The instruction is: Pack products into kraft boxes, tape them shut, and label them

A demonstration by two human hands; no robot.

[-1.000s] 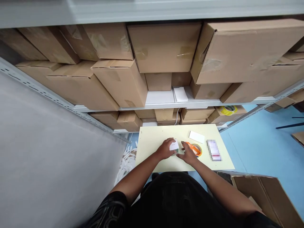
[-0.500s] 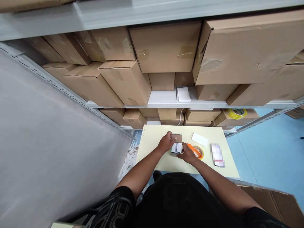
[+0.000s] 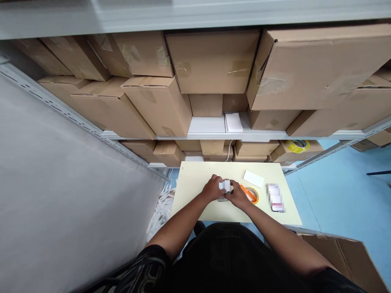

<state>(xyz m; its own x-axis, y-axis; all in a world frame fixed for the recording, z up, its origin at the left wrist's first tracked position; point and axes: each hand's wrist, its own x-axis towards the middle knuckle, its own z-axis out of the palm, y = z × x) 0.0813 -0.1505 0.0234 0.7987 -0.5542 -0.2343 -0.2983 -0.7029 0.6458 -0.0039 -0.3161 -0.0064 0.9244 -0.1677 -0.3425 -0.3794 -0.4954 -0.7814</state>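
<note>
On the pale yellow table (image 3: 198, 175) both my hands close around a small box (image 3: 225, 186) with a white top, held between them near the table's middle. My left hand (image 3: 211, 189) grips its left side with curled fingers. My right hand (image 3: 236, 195) grips its right side. Just to the right of my right hand lies an orange tape dispenser with a roll (image 3: 252, 195). A white card (image 3: 253, 178) lies flat behind it.
A blurred printed sheet (image 3: 275, 197) lies at the table's right. Metal shelves stacked with cardboard boxes (image 3: 214, 61) rise behind the table; a yellow tape roll (image 3: 296, 145) sits on a lower box. An open carton (image 3: 345, 252) stands at bottom right. Paper strips (image 3: 161, 205) litter the blue floor.
Half a second ago the small box had a brown flap raised under my left hand; now the flap is down and both hands press around the box.
</note>
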